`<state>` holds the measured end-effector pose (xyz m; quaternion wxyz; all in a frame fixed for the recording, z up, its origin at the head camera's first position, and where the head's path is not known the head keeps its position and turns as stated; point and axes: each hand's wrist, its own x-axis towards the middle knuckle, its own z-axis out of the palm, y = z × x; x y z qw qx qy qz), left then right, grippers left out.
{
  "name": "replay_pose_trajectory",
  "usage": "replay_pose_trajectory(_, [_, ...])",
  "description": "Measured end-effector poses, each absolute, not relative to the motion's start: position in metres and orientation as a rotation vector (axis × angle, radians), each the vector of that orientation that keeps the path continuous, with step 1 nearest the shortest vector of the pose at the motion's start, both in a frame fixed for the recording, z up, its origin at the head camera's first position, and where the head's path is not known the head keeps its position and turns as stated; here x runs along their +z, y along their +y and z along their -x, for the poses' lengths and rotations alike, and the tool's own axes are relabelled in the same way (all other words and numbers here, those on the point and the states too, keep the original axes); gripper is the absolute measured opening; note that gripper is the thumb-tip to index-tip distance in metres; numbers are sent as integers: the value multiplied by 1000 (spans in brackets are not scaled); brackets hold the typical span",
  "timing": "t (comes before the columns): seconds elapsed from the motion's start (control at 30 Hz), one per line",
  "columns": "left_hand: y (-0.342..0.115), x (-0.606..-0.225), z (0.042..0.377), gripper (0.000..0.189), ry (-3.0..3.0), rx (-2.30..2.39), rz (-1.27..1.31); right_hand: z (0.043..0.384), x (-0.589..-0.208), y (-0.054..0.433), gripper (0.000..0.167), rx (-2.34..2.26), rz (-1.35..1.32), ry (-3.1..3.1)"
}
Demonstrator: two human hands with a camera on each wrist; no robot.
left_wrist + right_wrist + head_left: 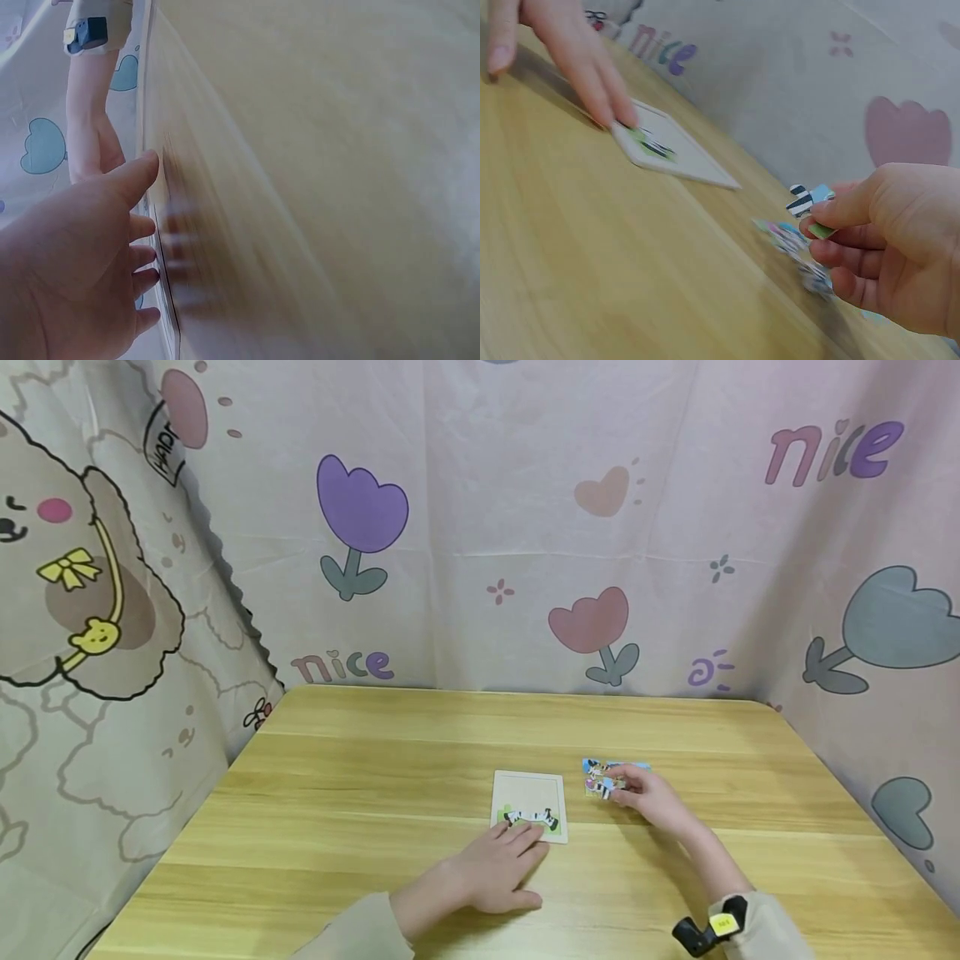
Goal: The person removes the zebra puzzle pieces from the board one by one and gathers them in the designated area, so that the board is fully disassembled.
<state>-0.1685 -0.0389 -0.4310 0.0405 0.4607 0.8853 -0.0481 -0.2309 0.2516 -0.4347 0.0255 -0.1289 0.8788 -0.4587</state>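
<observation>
We find the right hand (907,247) pinching a striped piece (801,202), right of centre; the left hand (501,866), extended, touches the tray (527,789), lower centre. A weak pinch could drop the piece.

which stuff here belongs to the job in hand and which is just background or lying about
In the job:
- pale tray, under the left hand's fingertips
- striped section in the tray
- striped piece pinched by the right hand
- loose pieces beside that hand

Just around it:
- printed cloth
- black wrist device
</observation>
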Motion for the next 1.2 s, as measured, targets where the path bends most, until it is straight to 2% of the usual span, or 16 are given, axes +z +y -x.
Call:
replay_pose_trajectory(0.53, [-57, -434, 169, 69, 2730, -57, -1377, 225, -441, 304, 31, -1397, 121, 2772])
replay_pose_trajectory(0.97, [-60, -437, 167, 70, 2750, -72, -1376, 230, -444, 299, 23, -1064, 132, 2950])
replay_pose_trajectory(1.2, [-61, -437, 167, 70, 2743, -64, -1351, 231, -445, 295, 30, -957, 42, 3018])
